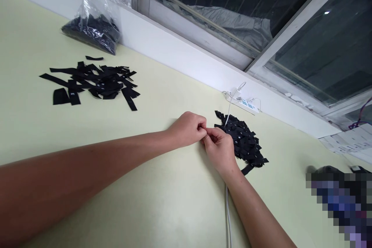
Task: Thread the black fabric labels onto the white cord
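Strips of black fabric [245,139] lie heaped on the counter [162,197] just right of our right hand [221,149], the nearer one, the heap's length slanting far left to near right, while its fingertips and our left hand's [187,128] meet pinched together, on what we cannot tell.

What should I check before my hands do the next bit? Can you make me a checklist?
1. Left hand and right hand meeting at the fingertips: ok.
2. Something pinched between them: cannot tell, the fingers hide it.
3. White cable out of the right arm's way: not ok, it runs behind the right wrist in this view.
4. Left scatter of black fabric strips apart from the right heap of black fabric strips: ok.
5. Clear plastic bag away from both hands: ok, it's by the wall.
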Demonstrator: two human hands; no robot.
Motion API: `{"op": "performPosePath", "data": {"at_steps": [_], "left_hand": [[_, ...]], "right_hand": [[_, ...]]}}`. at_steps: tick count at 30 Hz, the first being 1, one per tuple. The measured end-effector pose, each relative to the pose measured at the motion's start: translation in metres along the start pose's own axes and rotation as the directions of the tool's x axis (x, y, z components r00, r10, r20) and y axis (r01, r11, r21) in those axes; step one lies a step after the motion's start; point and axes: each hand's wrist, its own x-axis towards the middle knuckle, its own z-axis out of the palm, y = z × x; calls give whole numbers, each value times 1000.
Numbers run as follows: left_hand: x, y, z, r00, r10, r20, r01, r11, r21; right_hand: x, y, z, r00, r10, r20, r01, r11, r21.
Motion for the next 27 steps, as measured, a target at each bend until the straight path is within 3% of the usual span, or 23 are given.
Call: {"op": "performPosePath", "data": {"at_steps": [6,15,23,27], "left_hand": [[0,-1,0,1000,-24,-4,24,1000,8],[1,-1,2,999,-27,-30,29,996,79],[0,-2,1,999,36,-27,-34,997,71],[0,-2,0,999,33,-24,-32,999,38]], "right_hand": [[-1,-2,1,1000,8,6,-8,1000,-27],[4,2,0,986,164,-5,-164,986,2],[3,-1,-2,990,143,-2,-143,989,-20],[3,0,-2,986,168,18,-169,984,54]]}}
